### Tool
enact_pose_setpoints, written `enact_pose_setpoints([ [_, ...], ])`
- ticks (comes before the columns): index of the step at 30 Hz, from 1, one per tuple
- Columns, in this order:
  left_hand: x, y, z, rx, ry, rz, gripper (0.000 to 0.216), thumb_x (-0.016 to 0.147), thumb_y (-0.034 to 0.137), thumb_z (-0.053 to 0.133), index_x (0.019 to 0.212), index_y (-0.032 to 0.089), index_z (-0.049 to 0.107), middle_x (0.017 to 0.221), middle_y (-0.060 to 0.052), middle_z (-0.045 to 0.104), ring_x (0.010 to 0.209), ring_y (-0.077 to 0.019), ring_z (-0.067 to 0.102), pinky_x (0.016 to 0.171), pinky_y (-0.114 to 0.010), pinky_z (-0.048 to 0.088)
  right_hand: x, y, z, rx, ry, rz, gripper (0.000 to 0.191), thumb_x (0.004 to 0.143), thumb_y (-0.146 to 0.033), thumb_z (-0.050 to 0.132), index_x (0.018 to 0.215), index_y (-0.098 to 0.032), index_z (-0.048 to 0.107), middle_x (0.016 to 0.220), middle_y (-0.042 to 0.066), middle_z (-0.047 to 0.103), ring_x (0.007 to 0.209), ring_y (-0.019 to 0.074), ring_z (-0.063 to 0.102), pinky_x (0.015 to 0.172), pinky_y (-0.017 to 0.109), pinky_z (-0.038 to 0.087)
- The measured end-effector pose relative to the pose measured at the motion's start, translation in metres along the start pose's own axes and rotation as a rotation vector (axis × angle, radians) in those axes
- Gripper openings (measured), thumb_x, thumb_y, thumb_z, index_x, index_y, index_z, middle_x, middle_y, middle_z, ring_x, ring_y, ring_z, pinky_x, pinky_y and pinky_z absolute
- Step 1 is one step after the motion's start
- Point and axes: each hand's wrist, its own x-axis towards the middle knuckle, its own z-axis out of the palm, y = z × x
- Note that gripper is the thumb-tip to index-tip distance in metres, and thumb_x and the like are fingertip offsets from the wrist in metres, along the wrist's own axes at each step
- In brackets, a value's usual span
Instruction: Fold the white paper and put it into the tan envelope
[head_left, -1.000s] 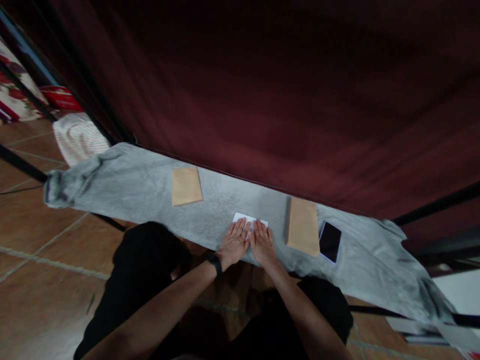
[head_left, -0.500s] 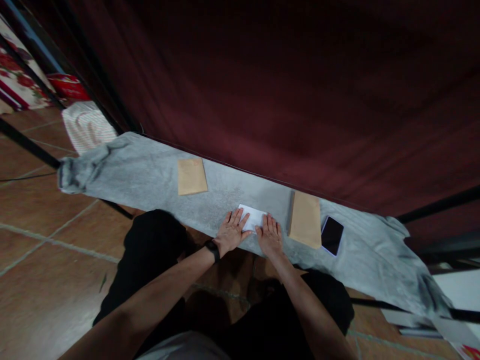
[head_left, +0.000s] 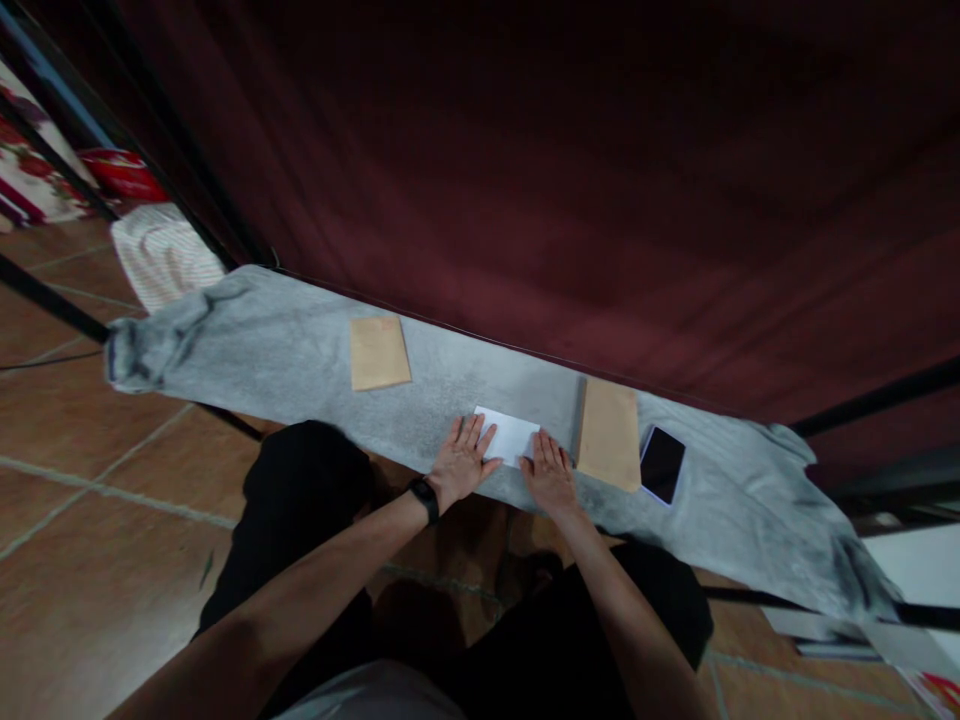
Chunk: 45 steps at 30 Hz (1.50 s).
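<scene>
A small white sheet of paper (head_left: 510,437), perhaps folded, lies on the grey cloth (head_left: 277,350) in front of me. My left hand (head_left: 461,462) rests flat on its left end, fingers spread, with a dark band on the wrist. At the paper's right edge lies my right hand (head_left: 549,474), fingers stretched out and touching it. Just right of that hand is a thick stack of brown envelopes (head_left: 609,435). Farther left, a thinner brown envelope (head_left: 380,353) lies by itself.
A phone (head_left: 662,465) with a dark screen lies right of the stack. Behind the cloth-covered narrow surface hangs a dark red curtain (head_left: 480,260). Black metal bars (head_left: 52,300) run at both ends. A striped cloth (head_left: 166,258) hangs at the far left.
My right hand has slid a little to the right along the paper, baring more of its white face. My left hand has stayed in place on the left end.
</scene>
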Motion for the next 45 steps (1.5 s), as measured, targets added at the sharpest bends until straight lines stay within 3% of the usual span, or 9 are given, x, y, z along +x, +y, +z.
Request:
enact_pose_setpoints([
  [8, 0.006, 0.002, -0.002, 0.016, -0.028, 0.162, 0.055, 0.099, 0.037, 0.031, 0.148, 0.012, 0.038, 0.157, -0.012, 0.033, 0.147, -0.0237, 0.023, 0.121, -0.047, 0.010, 0.001, -0.001, -0.013, 0.011, -0.087, 0.010, 0.061, 0.096, -0.036, 0.042, 0.150, -0.010, 0.033, 0.158, 0.013, 0.028, 0.146, 0.0288, 0.023, 0.118, 0.046, 0.016],
  [25, 0.028, 0.005, 0.003, -0.002, -0.136, 0.268, 0.055, 0.101, 0.040, 0.027, 0.152, 0.019, 0.030, 0.160, -0.009, 0.025, 0.149, -0.0220, 0.019, 0.120, -0.045, 0.010, -0.003, -0.008, -0.042, -0.122, -0.296, -0.064, 0.061, 0.096, -0.033, 0.041, 0.148, -0.002, 0.035, 0.159, 0.015, 0.026, 0.147, 0.0291, 0.021, 0.119, 0.048, 0.011],
  [30, 0.042, 0.003, 0.009, -0.050, -0.135, 0.219, 0.053, 0.102, 0.042, 0.024, 0.151, 0.023, 0.032, 0.160, -0.006, 0.027, 0.148, -0.0213, 0.020, 0.120, -0.044, 0.011, 0.002, -0.007, -0.049, -0.083, -0.322, -0.070, 0.055, 0.096, -0.031, 0.041, 0.145, -0.006, 0.040, 0.157, 0.015, 0.031, 0.144, 0.0288, 0.027, 0.118, 0.049, 0.014],
  [34, 0.046, -0.006, 0.009, -0.066, -0.107, 0.148, 0.052, 0.102, 0.041, 0.025, 0.150, 0.024, 0.034, 0.159, -0.004, 0.030, 0.148, -0.0207, 0.022, 0.120, -0.043, 0.013, 0.010, -0.002, -0.054, -0.026, -0.278, -0.079, 0.044, 0.097, -0.031, 0.041, 0.138, -0.017, 0.052, 0.150, 0.011, 0.044, 0.138, 0.0257, 0.038, 0.115, 0.047, 0.021],
  [40, 0.032, -0.026, -0.005, -0.088, -0.030, -0.087, 0.053, 0.098, 0.035, 0.035, 0.147, 0.012, 0.039, 0.153, -0.013, 0.040, 0.143, -0.0245, 0.033, 0.117, -0.041, 0.024, 0.021, -0.008, -0.055, 0.007, -0.205, -0.025, 0.039, 0.097, -0.028, 0.042, 0.132, -0.017, 0.057, 0.141, 0.012, 0.054, 0.126, 0.0253, 0.050, 0.108, 0.041, 0.033],
  [45, 0.034, -0.022, -0.019, -0.245, 0.000, -0.330, 0.053, 0.090, 0.023, 0.047, 0.140, 0.008, 0.043, 0.136, -0.019, 0.056, 0.127, -0.0269, 0.050, 0.109, -0.039, 0.034, 0.017, -0.023, -0.044, 0.012, -0.189, -0.077, 0.048, 0.097, -0.032, 0.042, 0.139, -0.011, 0.049, 0.148, 0.017, 0.045, 0.134, 0.0290, 0.043, 0.111, 0.043, 0.030],
])
